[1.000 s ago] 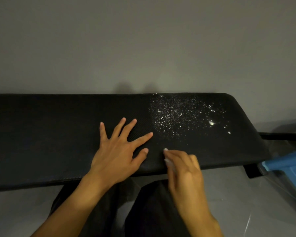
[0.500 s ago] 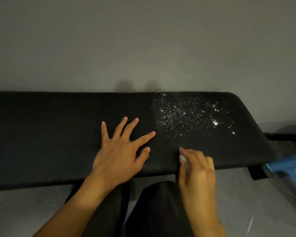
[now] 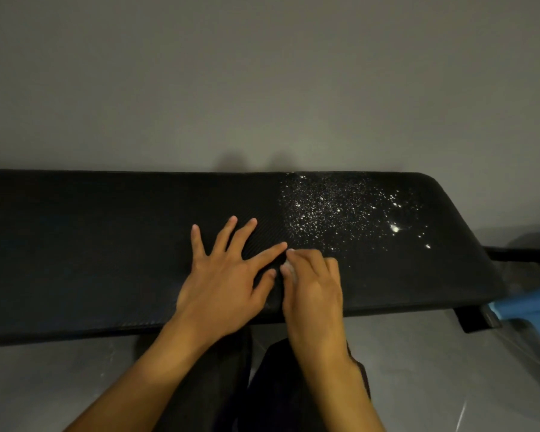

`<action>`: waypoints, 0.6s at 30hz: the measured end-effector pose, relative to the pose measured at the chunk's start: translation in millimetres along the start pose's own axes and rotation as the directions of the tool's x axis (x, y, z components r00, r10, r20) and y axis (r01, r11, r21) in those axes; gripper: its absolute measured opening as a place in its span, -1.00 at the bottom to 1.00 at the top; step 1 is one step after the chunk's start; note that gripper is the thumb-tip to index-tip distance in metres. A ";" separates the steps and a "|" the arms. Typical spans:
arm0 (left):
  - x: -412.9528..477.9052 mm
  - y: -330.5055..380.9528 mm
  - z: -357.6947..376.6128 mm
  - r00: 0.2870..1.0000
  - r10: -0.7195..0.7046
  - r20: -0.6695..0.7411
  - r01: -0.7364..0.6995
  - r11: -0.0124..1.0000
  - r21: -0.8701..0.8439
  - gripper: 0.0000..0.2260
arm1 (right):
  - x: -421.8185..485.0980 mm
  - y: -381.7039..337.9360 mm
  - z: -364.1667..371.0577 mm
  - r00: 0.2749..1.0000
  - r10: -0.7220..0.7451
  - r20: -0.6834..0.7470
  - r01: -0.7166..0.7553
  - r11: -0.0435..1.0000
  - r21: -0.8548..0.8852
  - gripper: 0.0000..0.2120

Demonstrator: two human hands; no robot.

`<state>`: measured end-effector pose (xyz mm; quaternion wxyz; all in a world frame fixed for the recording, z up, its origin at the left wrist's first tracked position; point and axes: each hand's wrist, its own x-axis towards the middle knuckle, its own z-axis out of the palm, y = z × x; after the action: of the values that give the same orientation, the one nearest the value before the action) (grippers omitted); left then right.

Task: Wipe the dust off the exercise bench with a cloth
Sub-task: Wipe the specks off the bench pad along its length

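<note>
Cloth is what we watch from the head view: a small pale cloth wad [image 3: 289,269] barely peeps out from under the right grip [image 3: 312,285], whose fingers curl down over it and clamp it against the black padded exercise bench [image 3: 91,244]. Most of it is hidden, so we cannot tell how large it is. We judge it soft, light and limp, the sort of thing that bunches and slips out, so it is best kept gathered under the fingertips and pressed flat as it moves.

The left grip [image 3: 228,275] lies beside it, palm down, fingers spread apart and straight, holding nothing. Its index fingertip almost meets the right fingertips. We read that as bracing, though the surface looks heavy and unlikely to shift.

Now the target. White dust [image 3: 340,210] speckles the right part of the surface, thickest toward the far edge and thinning toward the rounded end. It sits beyond and to the right of the cloth, the nearest specks just beside the right fingertips.

We reckon it is loose and easily scattered, and the fine ribbing of the padding may hold some. A blue plastic stool [image 3: 530,307] stands by the right end.
</note>
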<state>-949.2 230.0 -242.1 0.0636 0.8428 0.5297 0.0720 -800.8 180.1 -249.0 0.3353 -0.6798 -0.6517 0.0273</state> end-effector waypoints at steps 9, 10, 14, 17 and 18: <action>-0.2 4.0 -0.3 1.000 -0.009 -0.006 0.009 1.000 0.010 -0.48 | 42.1 10.8 5.8 1.000 -0.024 0.009 0.024 0.996 -0.083 -0.81; -0.3 4.2 -0.8 1.000 -0.018 -0.009 0.018 1.000 0.011 -0.46 | 54.2 8.4 12.3 1.000 -0.018 0.018 0.020 0.995 -0.093 -0.81; 1.0 4.1 -1.6 0.999 -0.041 -0.007 0.041 0.999 0.003 -0.38 | 31.7 7.1 3.8 0.994 -0.089 0.066 0.093 0.994 -0.059 -0.77; 1.1 3.6 -0.4 0.999 -0.053 -0.013 0.053 0.999 0.007 -0.35 | 6.8 8.9 -14.2 0.992 -0.086 0.095 0.085 0.996 0.013 -0.74; 1.7 3.3 0.4 0.998 -0.054 -0.013 0.054 0.998 0.009 -0.35 | 14.4 10.7 -11.0 0.993 -0.075 0.086 0.076 0.997 0.001 -0.75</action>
<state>-945.5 230.1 -241.9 0.0580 0.8280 0.5530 0.0731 -784.1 189.3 -240.0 0.3071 -0.6532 -0.6908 0.0432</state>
